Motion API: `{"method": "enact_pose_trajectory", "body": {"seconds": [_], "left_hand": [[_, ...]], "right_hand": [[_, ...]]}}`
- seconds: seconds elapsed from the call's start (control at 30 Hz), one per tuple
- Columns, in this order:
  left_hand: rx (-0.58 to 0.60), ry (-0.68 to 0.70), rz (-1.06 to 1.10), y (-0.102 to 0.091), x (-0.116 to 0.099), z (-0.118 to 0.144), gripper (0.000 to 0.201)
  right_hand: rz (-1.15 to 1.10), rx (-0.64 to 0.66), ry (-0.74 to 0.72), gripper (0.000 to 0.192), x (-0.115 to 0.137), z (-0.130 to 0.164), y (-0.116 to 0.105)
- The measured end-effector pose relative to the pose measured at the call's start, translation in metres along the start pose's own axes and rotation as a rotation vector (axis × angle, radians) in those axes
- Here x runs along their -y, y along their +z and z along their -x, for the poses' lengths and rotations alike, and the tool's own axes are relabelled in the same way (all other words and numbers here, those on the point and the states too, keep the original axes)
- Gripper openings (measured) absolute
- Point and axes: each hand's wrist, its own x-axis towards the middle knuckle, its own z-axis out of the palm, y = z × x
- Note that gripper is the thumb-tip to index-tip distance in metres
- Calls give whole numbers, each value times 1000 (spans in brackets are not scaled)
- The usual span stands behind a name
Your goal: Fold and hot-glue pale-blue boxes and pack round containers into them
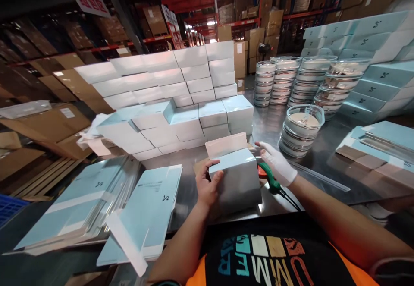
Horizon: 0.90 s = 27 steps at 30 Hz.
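A light-blue and white carton (237,178) stands in front of me with its white end flap (226,146) raised on the far side. My left hand (208,182), bare, grips the carton's left edge between thumb and fingers. In a white glove, my right hand (276,161) is at the carton's right side, fingers stretched toward the far corner; whether the fingertips touch it I cannot tell. Between that hand and the carton is a green and orange corded tool (273,180), apparently a glue gun, partly hidden by the carton.
Stacked cartons (155,79) form a wall behind the work spot. Flat carton blanks (152,204) lie at left. Round clear containers (300,130) stand in stacks at right, near clear rods (323,178). More flat pieces (384,143) and blue cartons (381,83) are farther right.
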Motion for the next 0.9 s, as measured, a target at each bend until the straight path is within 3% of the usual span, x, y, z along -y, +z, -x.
{"method": "enact_pose_trajectory", "body": {"seconds": [0.07,0.2,0.37,0.47,0.53,0.6,0.73,0.9], "left_hand": [[4,53,-5,2,2,1,56],[30,116,-55,-1,7,3,60],[-3,223,127,1,14,3,48],[-48,298,305,5,15,0,50],[5,356,311,2,12,-5,52],[142,362,202,-5,4,-11,48],[419,222,-28,-18,-12,-20,55],[418,193,-21,-19,-16,-20,54]], "right_hand": [[-52,124,-52,51,14,-1,23],[-48,144,-81,46,24,0,42],[57,318,-268,64,14,1,14],[142,385,-386,51,8,5,1],[147,435,-412,37,8,10,-1],[154,466,-395,31,11,15,1],[169,470,-359,29,19,22,6],[207,491,-360,28,23,23,5]]}}
